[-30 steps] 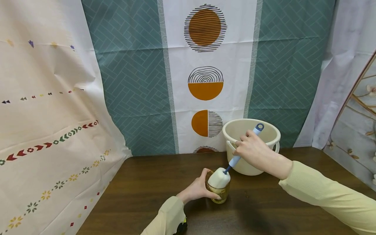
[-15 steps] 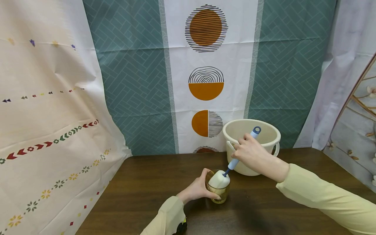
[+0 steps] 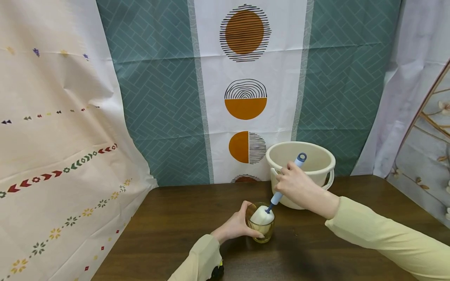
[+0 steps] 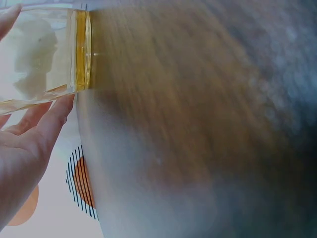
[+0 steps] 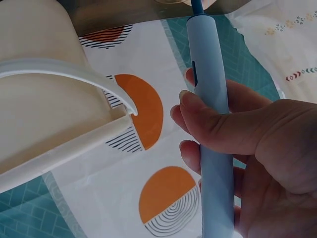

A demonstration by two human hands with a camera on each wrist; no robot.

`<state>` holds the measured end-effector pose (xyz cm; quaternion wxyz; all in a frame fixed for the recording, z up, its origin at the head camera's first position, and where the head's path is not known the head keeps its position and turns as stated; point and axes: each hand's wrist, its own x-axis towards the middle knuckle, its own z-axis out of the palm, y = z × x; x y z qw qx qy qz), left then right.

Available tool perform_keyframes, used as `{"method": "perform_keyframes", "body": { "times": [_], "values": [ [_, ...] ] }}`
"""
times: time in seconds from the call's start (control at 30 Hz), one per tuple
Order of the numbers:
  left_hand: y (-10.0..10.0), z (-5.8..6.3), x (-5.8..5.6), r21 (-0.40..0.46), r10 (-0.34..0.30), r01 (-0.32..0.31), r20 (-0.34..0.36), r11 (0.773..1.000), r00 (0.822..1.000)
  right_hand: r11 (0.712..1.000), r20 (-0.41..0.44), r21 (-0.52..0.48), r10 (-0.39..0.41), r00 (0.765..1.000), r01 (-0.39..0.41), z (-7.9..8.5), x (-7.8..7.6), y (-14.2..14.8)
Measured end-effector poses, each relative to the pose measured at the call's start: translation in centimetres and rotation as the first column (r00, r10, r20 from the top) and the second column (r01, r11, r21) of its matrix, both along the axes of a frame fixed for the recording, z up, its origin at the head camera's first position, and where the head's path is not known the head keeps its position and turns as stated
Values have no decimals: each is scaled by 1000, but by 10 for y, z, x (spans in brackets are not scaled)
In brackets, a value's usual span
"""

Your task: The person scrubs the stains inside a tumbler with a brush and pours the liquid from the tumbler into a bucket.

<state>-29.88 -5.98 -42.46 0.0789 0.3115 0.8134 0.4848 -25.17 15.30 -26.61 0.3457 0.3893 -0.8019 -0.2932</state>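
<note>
An amber glass cup (image 3: 264, 234) stands on the brown table, gripped at its side by my left hand (image 3: 236, 226), thumb in front and fingers behind. Inside the cup sits the white sponge head (image 3: 261, 216) of a cup brush, its lower part showing through the glass. My right hand (image 3: 299, 185) holds the brush's light blue handle (image 3: 277, 198), which slants up to the right and ends in a dark blue hanging loop (image 3: 301, 157). In the right wrist view the fingers and thumb wrap the handle (image 5: 210, 64). The left wrist view shows the glass cup (image 4: 59, 54) sideways, fingers along it.
A cream bucket (image 3: 318, 175) with a white handle stands at the back right, just behind my right hand. The wooden table (image 3: 183, 218) ends at patterned curtains behind it and on the left. A small black and yellow thing (image 3: 218, 270) shows by the left sleeve.
My right hand has moved down and to the left with the brush, and the sponge head sits deeper in the cup. The left hand and the cup have stayed in place.
</note>
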Motion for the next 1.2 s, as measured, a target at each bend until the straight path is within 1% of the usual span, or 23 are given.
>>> {"method": "perform_keyframes", "body": {
  "times": [0.2, 0.43, 0.67, 0.9, 1.2],
  "values": [
    [0, 0, 0, 11, -12, 12, 10, 1000, 1000, 1000, -1, 17, 3, 1000, -3, -5, -2, -3],
    [0, 1, 0, 1, -11, 11, -21, 1000, 1000, 1000, -9, 23, -10, 1000, 11, -9, -3, -4],
    [1, 0, -1, 23, -23, 24, -31, 999, 999, 1000, 15, 24, -15, 1000, 15, -11, -6, -6],
    [1, 0, -2, 26, -35, 36, -40, 999, 999, 1000, -2, 27, -11, 1000, 12, -13, -7, -6],
    [1, 0, -2, 13, -29, 30, -31, 999, 999, 999, -12, 34, -13, 1000, 13, -14, -7, -6]
  ]
}}
